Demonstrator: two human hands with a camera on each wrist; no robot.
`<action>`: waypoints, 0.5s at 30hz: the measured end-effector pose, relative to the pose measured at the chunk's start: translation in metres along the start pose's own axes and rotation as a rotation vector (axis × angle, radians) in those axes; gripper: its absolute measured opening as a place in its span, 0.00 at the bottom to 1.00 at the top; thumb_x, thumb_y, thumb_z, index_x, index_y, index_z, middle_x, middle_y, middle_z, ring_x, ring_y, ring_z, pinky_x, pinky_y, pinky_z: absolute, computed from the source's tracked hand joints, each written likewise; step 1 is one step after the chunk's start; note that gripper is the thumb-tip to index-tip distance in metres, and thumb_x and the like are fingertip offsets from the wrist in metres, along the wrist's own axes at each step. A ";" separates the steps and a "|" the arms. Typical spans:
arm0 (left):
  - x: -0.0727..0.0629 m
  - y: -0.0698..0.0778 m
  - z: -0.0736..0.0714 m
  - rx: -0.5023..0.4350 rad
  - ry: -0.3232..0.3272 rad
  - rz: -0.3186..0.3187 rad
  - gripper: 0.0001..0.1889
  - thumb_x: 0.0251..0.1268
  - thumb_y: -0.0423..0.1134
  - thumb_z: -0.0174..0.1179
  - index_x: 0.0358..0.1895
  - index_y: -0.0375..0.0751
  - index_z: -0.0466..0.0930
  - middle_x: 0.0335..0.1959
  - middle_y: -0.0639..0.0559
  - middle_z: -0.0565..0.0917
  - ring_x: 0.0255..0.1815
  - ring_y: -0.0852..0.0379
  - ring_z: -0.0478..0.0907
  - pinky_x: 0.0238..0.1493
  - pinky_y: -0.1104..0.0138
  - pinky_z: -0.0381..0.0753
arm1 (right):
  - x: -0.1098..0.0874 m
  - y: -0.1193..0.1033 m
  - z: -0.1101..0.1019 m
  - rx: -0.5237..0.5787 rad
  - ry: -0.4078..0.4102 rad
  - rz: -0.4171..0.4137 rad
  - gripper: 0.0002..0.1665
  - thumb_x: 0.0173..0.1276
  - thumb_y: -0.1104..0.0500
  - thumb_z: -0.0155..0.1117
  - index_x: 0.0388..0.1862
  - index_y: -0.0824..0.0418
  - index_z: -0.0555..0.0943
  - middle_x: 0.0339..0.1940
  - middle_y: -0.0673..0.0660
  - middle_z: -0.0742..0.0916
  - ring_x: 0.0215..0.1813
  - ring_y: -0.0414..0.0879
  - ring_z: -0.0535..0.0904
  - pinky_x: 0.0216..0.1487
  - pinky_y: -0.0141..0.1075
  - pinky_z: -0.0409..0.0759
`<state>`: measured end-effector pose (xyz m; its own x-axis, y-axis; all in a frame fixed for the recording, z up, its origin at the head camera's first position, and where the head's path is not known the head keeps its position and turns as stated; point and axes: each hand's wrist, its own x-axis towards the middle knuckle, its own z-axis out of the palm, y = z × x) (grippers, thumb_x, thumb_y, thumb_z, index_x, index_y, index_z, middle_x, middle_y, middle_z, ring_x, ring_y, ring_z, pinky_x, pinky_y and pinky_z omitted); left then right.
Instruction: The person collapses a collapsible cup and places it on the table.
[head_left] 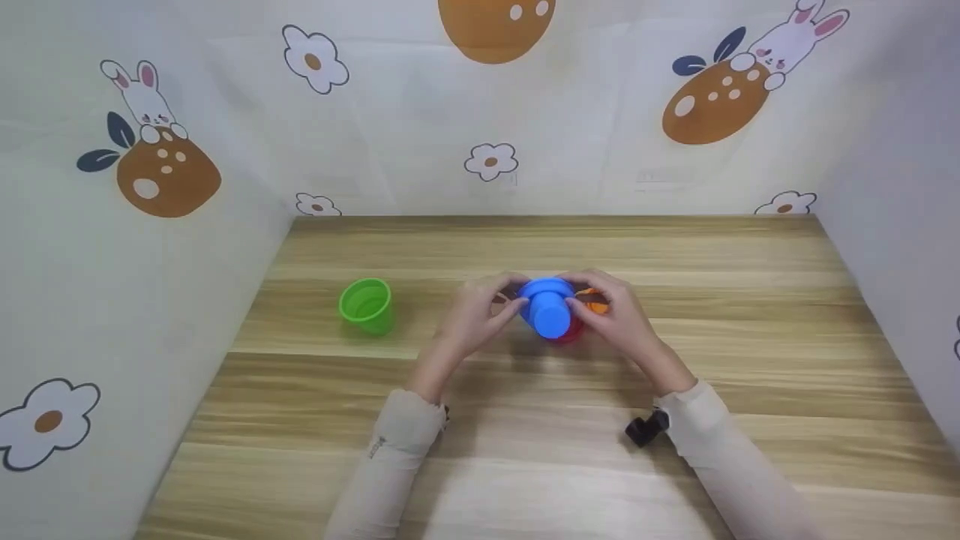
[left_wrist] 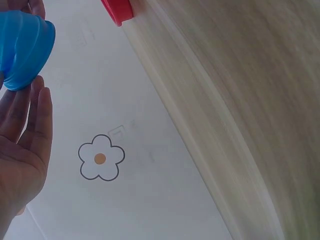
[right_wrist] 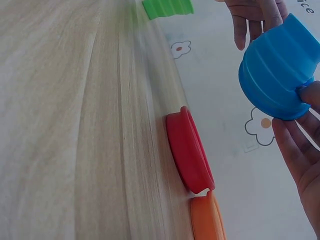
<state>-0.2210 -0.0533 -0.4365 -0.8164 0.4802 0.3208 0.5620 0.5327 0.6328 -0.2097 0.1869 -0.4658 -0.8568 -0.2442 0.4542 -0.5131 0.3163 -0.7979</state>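
A blue ribbed cup is held above the table between both hands, its narrow base turned toward the head camera. From the left, my left hand pinches it with thumb and fingers; my right hand grips the opposite side. The right wrist view shows the cup tilted, its wide rim low and the right fingertips beneath that rim. In the left wrist view, left fingers touch the blue cup, cut off by the frame edge. Behind it on the table lies a low red round piece, mostly hidden from the head view.
A green cup stands upright on the wooden table, to the left of the hands. Beside the red piece sits a low orange piece, partly behind the right hand in the head view. A patterned wall bounds the table's back.
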 end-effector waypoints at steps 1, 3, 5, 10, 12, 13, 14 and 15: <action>0.000 0.000 0.000 0.012 -0.001 0.003 0.16 0.73 0.44 0.59 0.57 0.41 0.81 0.49 0.46 0.88 0.49 0.53 0.85 0.51 0.61 0.87 | 0.000 0.000 0.000 -0.006 -0.002 -0.013 0.18 0.65 0.66 0.69 0.54 0.61 0.84 0.50 0.58 0.88 0.50 0.48 0.85 0.52 0.42 0.87; 0.000 0.001 0.000 0.030 -0.004 0.009 0.16 0.73 0.45 0.59 0.56 0.42 0.81 0.49 0.48 0.88 0.49 0.54 0.85 0.52 0.62 0.86 | 0.000 0.001 0.001 -0.022 -0.010 -0.036 0.17 0.66 0.65 0.69 0.54 0.60 0.85 0.49 0.57 0.89 0.51 0.47 0.85 0.52 0.44 0.87; 0.001 0.003 0.000 0.040 -0.015 0.012 0.15 0.73 0.45 0.59 0.56 0.43 0.81 0.49 0.49 0.88 0.49 0.55 0.85 0.53 0.63 0.86 | 0.000 0.001 0.001 -0.042 -0.019 -0.057 0.17 0.66 0.65 0.69 0.54 0.60 0.85 0.49 0.55 0.89 0.52 0.46 0.85 0.54 0.46 0.86; 0.003 0.006 0.003 0.002 -0.064 0.006 0.15 0.73 0.43 0.58 0.57 0.43 0.80 0.51 0.49 0.87 0.50 0.56 0.84 0.55 0.63 0.85 | 0.000 0.001 0.002 -0.109 -0.028 -0.099 0.17 0.65 0.64 0.69 0.54 0.59 0.85 0.50 0.53 0.89 0.54 0.46 0.85 0.61 0.38 0.83; 0.004 0.007 0.003 -0.017 -0.082 0.002 0.15 0.73 0.41 0.59 0.58 0.42 0.80 0.52 0.49 0.87 0.51 0.56 0.83 0.57 0.63 0.84 | 0.000 0.002 0.003 -0.120 -0.029 -0.104 0.18 0.65 0.65 0.69 0.54 0.58 0.86 0.49 0.53 0.90 0.54 0.47 0.85 0.61 0.32 0.81; 0.004 0.008 0.003 -0.024 -0.090 -0.001 0.15 0.73 0.41 0.59 0.58 0.41 0.80 0.53 0.48 0.87 0.52 0.55 0.83 0.57 0.63 0.84 | 0.000 0.002 0.003 -0.119 -0.030 -0.104 0.18 0.65 0.66 0.70 0.54 0.58 0.86 0.49 0.53 0.90 0.53 0.48 0.85 0.61 0.29 0.80; 0.004 0.008 0.003 -0.028 -0.095 -0.004 0.15 0.73 0.41 0.58 0.58 0.41 0.79 0.53 0.48 0.86 0.52 0.55 0.83 0.57 0.63 0.84 | 0.000 0.001 0.003 -0.118 -0.032 -0.103 0.18 0.64 0.66 0.70 0.54 0.58 0.86 0.49 0.52 0.90 0.53 0.48 0.85 0.61 0.27 0.79; 0.004 0.009 0.003 -0.029 -0.100 -0.008 0.15 0.73 0.41 0.59 0.58 0.41 0.79 0.53 0.48 0.86 0.53 0.55 0.84 0.57 0.63 0.84 | 0.000 0.001 0.003 -0.119 -0.033 -0.103 0.18 0.64 0.66 0.70 0.54 0.58 0.86 0.49 0.52 0.90 0.53 0.48 0.85 0.61 0.26 0.78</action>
<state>-0.2191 -0.0443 -0.4320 -0.8027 0.5439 0.2445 0.5501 0.5171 0.6558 -0.2102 0.1847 -0.4680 -0.7984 -0.3101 0.5162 -0.6021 0.3942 -0.6944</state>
